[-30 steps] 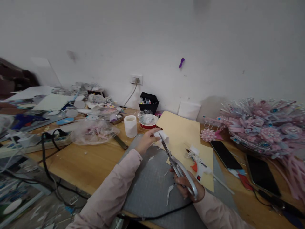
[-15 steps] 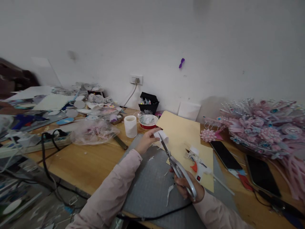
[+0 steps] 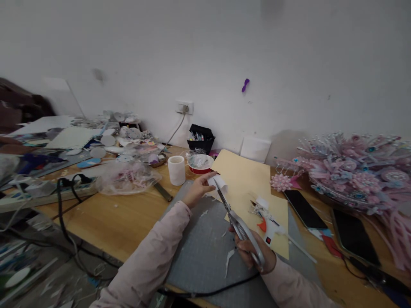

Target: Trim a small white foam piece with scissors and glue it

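Note:
A small piece of white paper point(image 3: 221, 184) is pinched in the fingers of my left hand point(image 3: 198, 190), above the grey cutting mat point(image 3: 192, 252). My right hand point(image 3: 257, 252) is wrapped round the handles of grey-handled scissors point(image 3: 242, 229). Their blades point up and away from me, and the tips lie against the paper. Thin white scraps point(image 3: 229, 261) are on the mat below. Just beyond my right hand a white glue gun point(image 3: 271, 231) with an orange trigger rests on sheets of yellow card point(image 3: 244, 173).
A white paper roll point(image 3: 176, 170), a red-rimmed bowl point(image 3: 201, 164) and a black pen box point(image 3: 201, 139) stand behind. Two phones point(image 3: 305, 208) and a pink beaded flower headdress point(image 3: 353, 171) are on the right. Power cables point(image 3: 61, 214) and a plastic bag point(image 3: 128, 177) lie left.
Both hands, the paper and the scissors stay almost where they were. The whole view has shifted very slightly.

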`<action>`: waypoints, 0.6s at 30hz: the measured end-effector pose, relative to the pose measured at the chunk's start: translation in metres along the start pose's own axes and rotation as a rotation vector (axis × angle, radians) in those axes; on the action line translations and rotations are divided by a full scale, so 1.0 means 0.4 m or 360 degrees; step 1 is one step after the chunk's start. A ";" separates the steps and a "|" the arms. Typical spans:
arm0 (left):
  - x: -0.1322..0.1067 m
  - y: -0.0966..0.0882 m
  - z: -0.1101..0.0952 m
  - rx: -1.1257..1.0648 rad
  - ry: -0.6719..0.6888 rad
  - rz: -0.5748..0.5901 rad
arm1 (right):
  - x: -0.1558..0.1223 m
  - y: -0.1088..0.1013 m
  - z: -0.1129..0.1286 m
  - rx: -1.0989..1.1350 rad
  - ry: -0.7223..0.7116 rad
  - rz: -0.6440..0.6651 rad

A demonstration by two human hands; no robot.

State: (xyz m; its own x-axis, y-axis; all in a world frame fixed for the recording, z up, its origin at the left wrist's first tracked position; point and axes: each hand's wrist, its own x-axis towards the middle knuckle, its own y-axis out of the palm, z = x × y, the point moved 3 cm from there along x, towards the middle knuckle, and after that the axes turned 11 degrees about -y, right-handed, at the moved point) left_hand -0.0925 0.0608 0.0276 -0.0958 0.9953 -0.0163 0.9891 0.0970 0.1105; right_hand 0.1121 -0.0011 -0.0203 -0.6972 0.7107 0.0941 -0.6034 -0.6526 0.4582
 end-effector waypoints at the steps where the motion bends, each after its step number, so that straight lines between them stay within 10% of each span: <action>1: 0.002 0.000 0.001 -0.0019 -0.0001 0.0022 | -0.001 0.000 0.000 -0.0011 0.0026 -0.0018; 18: -0.015 0.019 -0.011 0.0092 0.0008 0.0028 | -0.007 -0.020 -0.014 0.0203 0.0010 -0.0125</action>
State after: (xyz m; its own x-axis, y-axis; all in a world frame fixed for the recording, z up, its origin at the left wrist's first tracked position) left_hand -0.0850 0.0556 0.0327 -0.0788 0.9968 -0.0100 0.9954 0.0793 0.0534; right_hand 0.1166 0.0008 -0.0290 -0.6525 0.7563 0.0484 -0.6022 -0.5562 0.5727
